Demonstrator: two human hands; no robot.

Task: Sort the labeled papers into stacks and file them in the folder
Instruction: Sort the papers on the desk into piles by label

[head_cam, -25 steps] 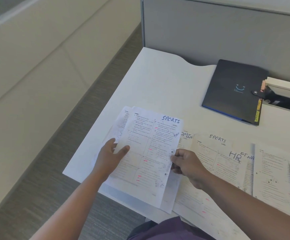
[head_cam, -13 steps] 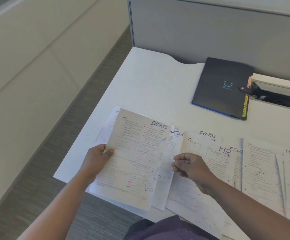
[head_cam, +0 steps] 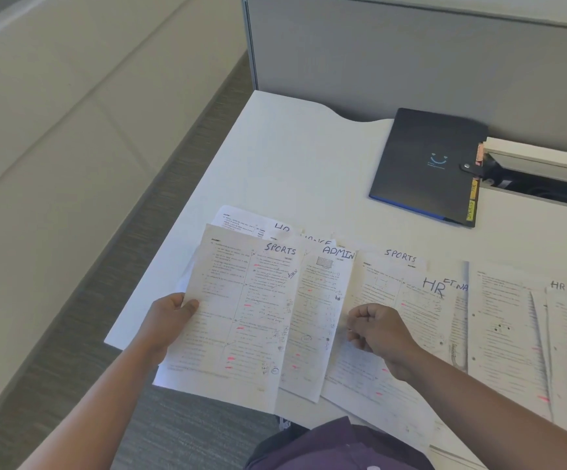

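Your left hand (head_cam: 170, 320) holds the SPORTS sheet (head_cam: 241, 317) off the desk (head_cam: 292, 157) for stacking; right hand (head_cam: 377, 330), frame center, pinches the ADMIN sheet (head_cam: 319, 317) edge, likely lifting it.

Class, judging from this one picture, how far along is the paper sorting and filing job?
Done: little; labelled sheets lie mixed along the desk. In hand: the left hand holds a SPORTS sheet; the right hand pinches the ADMIN sheet. Left: stacking, then filing in the closed black folder.
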